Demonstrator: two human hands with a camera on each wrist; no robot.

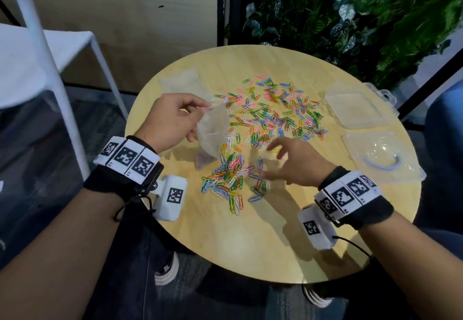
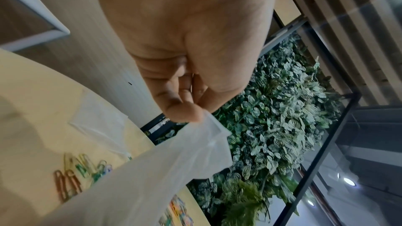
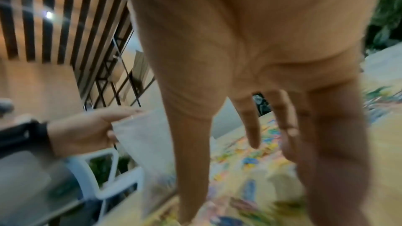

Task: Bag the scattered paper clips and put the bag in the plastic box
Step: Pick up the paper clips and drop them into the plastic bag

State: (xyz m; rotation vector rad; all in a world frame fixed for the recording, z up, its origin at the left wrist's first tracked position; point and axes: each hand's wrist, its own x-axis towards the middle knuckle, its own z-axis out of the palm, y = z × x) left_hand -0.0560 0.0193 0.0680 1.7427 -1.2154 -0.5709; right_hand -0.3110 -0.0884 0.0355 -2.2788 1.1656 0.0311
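Many coloured paper clips (image 1: 265, 124) lie scattered over the middle of the round wooden table (image 1: 275, 244). My left hand (image 1: 170, 121) pinches the top edge of a small clear plastic bag (image 1: 213, 134) and holds it hanging above the table's left side; the bag (image 2: 152, 178) drapes below my fingertips, with clips (image 2: 71, 178) on the table beside it. My right hand (image 1: 288, 159), blurred, hovers just over the near clips with fingers spread and straight (image 3: 252, 126), holding nothing. The bag (image 3: 143, 140) shows to its left.
A clear plastic box stands open at the table's right: one half (image 1: 358, 109) farther back, the other half (image 1: 380, 156) nearer. Another clear bag (image 1: 185, 80) lies flat at the back left. A white chair (image 1: 50, 51) stands left, plants (image 1: 350, 6) behind.
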